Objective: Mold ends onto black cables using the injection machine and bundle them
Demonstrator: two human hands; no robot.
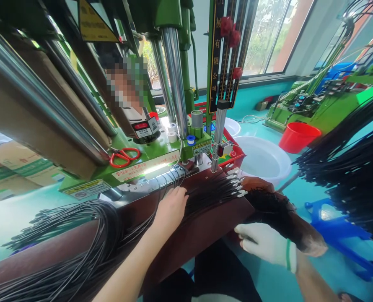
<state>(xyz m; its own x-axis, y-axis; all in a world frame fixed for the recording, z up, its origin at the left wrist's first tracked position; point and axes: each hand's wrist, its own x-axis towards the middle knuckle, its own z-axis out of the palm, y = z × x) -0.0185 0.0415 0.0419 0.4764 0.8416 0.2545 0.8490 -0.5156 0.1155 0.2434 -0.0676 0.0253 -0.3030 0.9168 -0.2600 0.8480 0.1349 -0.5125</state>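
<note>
My left hand (170,206), bare, lies curled over a flat spread of black cables (208,197) on a brown board (202,235). White connector tips (237,182) stick out at the cables' far ends. A thick coil of black cable (86,235) trails off the board toward my left. My right hand (265,243), in a white knit glove with a green band, sits at the board's near right corner. It touches the underside of a dark cable bundle (287,214); whether it grips the bundle is hidden. A metal mould bed (151,184) lies beyond my left hand.
A green press with chrome columns (174,75) towers ahead, red scissors (123,157) lying on its deck. A person (126,92) stands behind it. A white basin (262,161), red bucket (299,136), blue stool (340,226) and hanging black cables (346,167) are to the right.
</note>
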